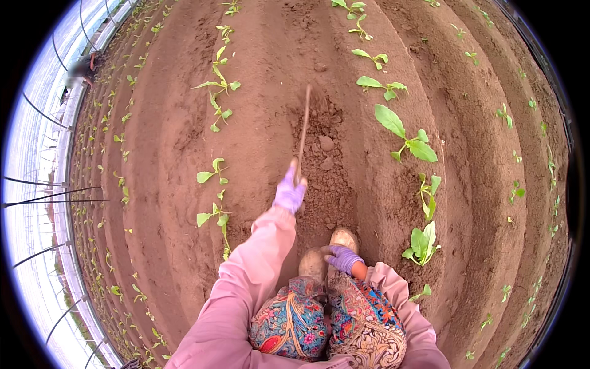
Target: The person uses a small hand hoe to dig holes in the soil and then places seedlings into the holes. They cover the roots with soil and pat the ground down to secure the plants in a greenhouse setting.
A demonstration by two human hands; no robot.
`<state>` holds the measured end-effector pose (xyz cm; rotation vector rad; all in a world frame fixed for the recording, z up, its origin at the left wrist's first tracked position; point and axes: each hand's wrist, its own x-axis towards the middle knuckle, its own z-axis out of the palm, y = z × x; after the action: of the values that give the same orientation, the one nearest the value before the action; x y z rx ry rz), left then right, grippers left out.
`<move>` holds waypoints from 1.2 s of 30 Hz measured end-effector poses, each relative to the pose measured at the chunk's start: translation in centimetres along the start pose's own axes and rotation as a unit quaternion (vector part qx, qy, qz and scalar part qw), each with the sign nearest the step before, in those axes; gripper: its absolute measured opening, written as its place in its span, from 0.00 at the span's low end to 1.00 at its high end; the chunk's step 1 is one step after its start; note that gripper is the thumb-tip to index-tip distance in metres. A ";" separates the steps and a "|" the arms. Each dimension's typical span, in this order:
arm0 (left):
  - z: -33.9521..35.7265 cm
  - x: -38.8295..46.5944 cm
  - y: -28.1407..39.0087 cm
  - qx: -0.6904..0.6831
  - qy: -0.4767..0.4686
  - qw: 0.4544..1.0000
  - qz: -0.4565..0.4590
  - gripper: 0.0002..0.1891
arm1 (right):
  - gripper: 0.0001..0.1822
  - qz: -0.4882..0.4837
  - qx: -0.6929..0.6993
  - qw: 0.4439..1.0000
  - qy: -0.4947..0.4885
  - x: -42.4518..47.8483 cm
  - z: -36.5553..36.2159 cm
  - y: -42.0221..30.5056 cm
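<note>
My left hand [290,190], in a purple glove with bare fingertips, grips a thin wooden-looking handle [305,124]. Its far end meets the soil in the furrow and is blurred, so the tool's head cannot be made out. Loose crumbled soil with clods [327,143] lies just right of the handle. My right hand [343,258], gloved the same way, rests by my knee and the top of my boot, holding no tool that shows. Whether it grips anything is hard to tell.
Leafy seedlings [214,170] stand in a row on the left ridge, and larger seedlings [407,143] on the right one. My boots [344,237] are in the furrow between. More planted ridges extend both ways. Another person [82,69] is at the far left by the greenhouse wall [62,152].
</note>
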<state>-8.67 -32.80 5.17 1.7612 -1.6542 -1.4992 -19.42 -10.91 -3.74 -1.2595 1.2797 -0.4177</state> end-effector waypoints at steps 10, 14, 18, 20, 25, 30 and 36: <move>3.7 4.7 -1.9 0.115 -0.013 0.993 -0.017 0.31 | 0.18 0.034 0.013 0.999 0.008 0.0 -0.5 -1.1; 2.0 -0.2 -7.1 -0.015 -0.044 0.999 0.003 0.32 | 0.19 0.045 0.011 0.999 -0.009 0.4 -0.7 -0.8; 0.5 -0.6 -3.4 0.087 0.017 0.994 0.066 0.33 | 0.19 0.055 0.022 0.998 -0.005 -0.2 -0.6 -0.9; -0.2 0.9 -1.6 0.059 0.076 0.990 0.102 0.33 | 0.19 0.042 0.026 0.999 -0.006 0.3 -0.4 -1.1; 1.8 -5.0 -7.6 -0.023 0.055 0.987 0.152 0.32 | 0.19 0.064 -0.023 0.998 -0.015 0.5 -0.8 -2.2; 1.8 -3.0 -3.5 0.018 -0.063 0.994 -0.092 0.31 | 0.18 0.099 0.015 0.995 -0.009 0.2 -1.9 -1.8; 2.3 -2.1 -6.0 -0.061 0.002 0.998 -0.024 0.33 | 0.17 0.167 0.127 0.977 -0.034 0.4 -1.2 -3.4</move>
<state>-6.81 -28.20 0.49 1.7494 -1.4938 -1.5809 -19.02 -12.95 -0.82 -0.8184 1.3056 -0.2833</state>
